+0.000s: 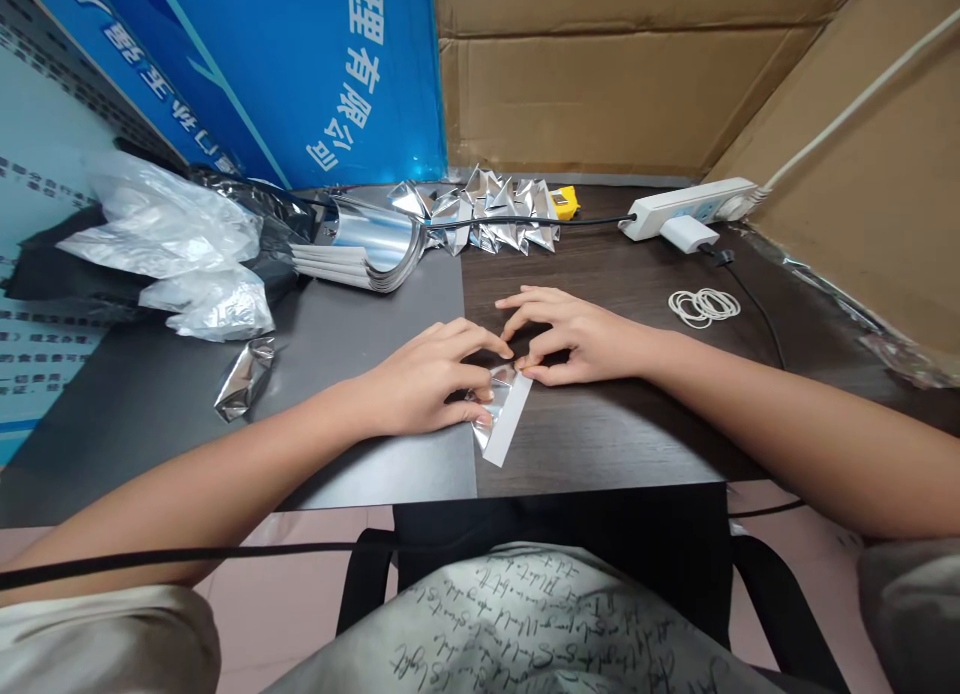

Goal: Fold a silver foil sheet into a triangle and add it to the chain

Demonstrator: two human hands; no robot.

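My left hand [427,379] and my right hand [566,334] meet at the middle of the desk over a small silver foil strip [504,419] with a white underside. Both hands pinch it with thumb and fingertips; part of the strip is folded into a shiny point under my left fingers. The strip's free end sticks out toward me, flat on the dark wood desk [615,424].
A grey mat [360,374] covers the desk's left half. On it lie a crumpled foil piece [244,379], a stack of silver sheets [367,254] and plastic bags [172,244]. Several folded foil shapes [487,214] sit at the back. Rubber bands [703,306] and a power strip [690,209] lie right.
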